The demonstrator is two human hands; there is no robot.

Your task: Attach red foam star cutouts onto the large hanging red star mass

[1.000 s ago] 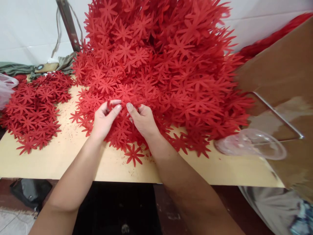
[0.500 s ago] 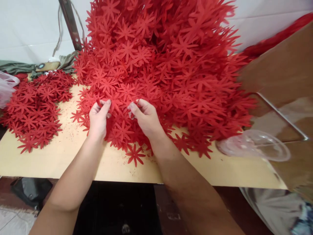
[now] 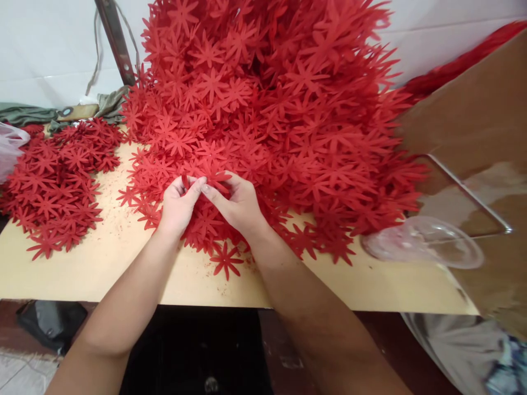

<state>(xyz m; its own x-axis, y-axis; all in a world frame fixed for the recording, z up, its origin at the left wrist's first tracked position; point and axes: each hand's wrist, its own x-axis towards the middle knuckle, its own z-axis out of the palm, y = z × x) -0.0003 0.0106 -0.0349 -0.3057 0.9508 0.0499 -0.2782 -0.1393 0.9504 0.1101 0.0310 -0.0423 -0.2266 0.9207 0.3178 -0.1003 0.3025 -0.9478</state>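
Note:
My left hand (image 3: 181,204) and my right hand (image 3: 235,202) meet at the thumbs in front of the large heap of red petal cut-outs (image 3: 267,126). Between their fingers is one red flower-shaped cut-out (image 3: 218,180), its petals showing past my right fingers. Both hands are closed in a pinch on it; the fingertips behind it are hidden. Below the hands, a single red flower cut-out (image 3: 226,260) lies flat on the table (image 3: 197,285). More cut-outs of the heap lie right under and around both hands.
A smaller pile of red cut-outs (image 3: 53,186) lies at left, near a plastic bag (image 3: 11,145). To the right stand a clear plastic container (image 3: 395,241) with its lid (image 3: 457,244) and a cardboard box (image 3: 465,126). A metal bar (image 3: 117,44) rises at the back.
My hands, apart before, have come together; the left moved right and the right moved slightly left. A flower cut-out now shows held between them.

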